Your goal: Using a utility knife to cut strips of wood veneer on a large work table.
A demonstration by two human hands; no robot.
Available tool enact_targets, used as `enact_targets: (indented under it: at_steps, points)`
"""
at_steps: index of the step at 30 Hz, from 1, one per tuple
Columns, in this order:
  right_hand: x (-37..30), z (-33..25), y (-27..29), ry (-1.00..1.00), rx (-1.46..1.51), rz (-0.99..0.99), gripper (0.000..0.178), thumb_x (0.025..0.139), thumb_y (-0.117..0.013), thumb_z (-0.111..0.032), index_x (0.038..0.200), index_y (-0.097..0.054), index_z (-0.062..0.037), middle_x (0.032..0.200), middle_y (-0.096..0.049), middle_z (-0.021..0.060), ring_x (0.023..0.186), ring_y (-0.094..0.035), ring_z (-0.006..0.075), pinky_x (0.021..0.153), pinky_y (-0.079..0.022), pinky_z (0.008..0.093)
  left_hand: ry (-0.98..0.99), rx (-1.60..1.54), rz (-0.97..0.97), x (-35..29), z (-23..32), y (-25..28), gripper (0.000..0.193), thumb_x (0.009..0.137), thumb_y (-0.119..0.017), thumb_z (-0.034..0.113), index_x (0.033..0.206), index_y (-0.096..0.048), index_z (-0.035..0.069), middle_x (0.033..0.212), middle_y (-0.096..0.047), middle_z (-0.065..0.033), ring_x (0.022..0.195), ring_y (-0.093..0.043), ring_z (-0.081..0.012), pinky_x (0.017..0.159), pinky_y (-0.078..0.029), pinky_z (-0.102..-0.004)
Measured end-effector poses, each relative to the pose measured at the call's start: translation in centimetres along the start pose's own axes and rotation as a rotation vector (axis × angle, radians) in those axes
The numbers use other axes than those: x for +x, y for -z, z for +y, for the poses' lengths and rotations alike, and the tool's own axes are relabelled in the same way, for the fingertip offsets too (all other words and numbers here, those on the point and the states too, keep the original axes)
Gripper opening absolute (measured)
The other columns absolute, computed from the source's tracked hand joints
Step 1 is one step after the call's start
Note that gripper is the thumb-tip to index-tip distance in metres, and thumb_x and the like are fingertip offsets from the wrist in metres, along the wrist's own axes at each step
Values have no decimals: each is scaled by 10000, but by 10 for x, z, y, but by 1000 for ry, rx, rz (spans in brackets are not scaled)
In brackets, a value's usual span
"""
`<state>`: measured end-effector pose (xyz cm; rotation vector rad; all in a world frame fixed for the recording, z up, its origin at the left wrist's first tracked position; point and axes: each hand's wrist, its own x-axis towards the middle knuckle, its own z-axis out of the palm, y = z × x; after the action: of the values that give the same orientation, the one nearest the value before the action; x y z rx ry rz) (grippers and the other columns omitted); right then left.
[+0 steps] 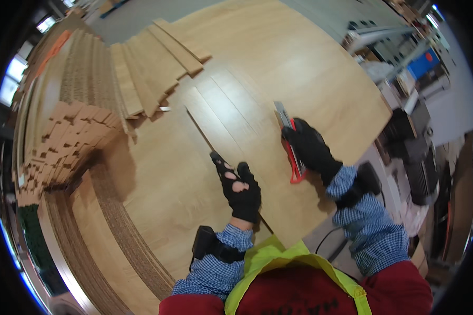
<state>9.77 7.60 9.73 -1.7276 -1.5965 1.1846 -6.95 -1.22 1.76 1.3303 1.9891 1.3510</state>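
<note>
My left hand (237, 188), in a torn black glove with bare skin showing through, rests on a long wood-grain board (215, 118). Its index finger and thumb are stretched out, and the fingers lie along the board's dark edge. My right hand (312, 147), also black-gloved, is wrapped round a red-handled utility knife (294, 165). The knife's silver front end points away from me, above the large wood-grain panel (326, 79) under both hands. Part of its handle is hidden by my fingers.
Stacked particleboard strips (73, 126) rise at the left, with loose light strips (152, 63) at their far side. Further long strips (115, 215) lie near left. Beyond the panel's right edge stand a dark machine (418, 163) and a blue box (423, 64). A dark cable (326, 239) runs near my right arm.
</note>
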Motion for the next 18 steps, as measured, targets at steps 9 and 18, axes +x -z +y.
enact_targets:
  at_steps: [9,18]
  points:
    - [-176,28,44,-417,116,559,389,968,-488,-407,952,-603,-36,724,-502,7,685,-445,110,636,-394,319,-412,-18,-409,240,-57,56,672,837,-725,133,1378,-377,-62,1364,-470,-158,1246,-432,-211,1054,-336,-288]
    - [-210,4,-68,-539,733,380,463,992,-400,-483,985,-561,-48,741,-468,-3,635,-443,86,592,-401,257,-93,-41,-887,302,-53,36,564,831,-732,193,1323,-518,20,1176,-588,-20,1091,-519,-132,944,-396,-246]
